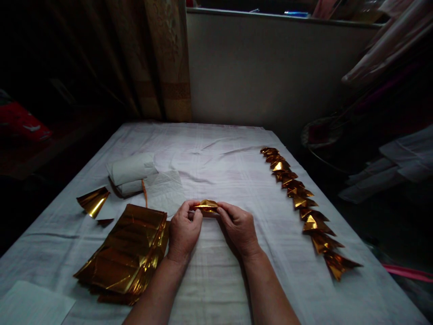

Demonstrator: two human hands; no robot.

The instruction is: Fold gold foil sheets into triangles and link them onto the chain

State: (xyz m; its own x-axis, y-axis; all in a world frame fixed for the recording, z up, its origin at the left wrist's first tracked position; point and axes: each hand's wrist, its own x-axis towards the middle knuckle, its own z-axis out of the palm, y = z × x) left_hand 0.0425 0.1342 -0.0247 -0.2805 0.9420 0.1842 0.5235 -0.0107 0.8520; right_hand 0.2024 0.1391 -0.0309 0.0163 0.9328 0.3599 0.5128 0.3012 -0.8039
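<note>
A small folded gold foil paper piece (207, 206) is held level between my two hands, just above the cloth-covered table. My left hand (184, 229) pinches its left end between thumb and fingers. At the opposite end, my right hand (238, 226) grips it the same way. The piece has a raised middle and narrow ends. To the left of my left hand lies a stack of gold foil sheets (125, 248), with creased edges. Along the right side runs a slanting row of folded gold foil pieces (293, 189), several of them, overlapping one another.
White cloth (216, 149) covers the table. Behind the stack lie a white paper roll (132, 169), a loose white sheet (165, 188) and a curled gold scrap (94, 201). Another pale sheet (35, 303) is at the near left corner. A curtain (169, 54) hangs beyond the table.
</note>
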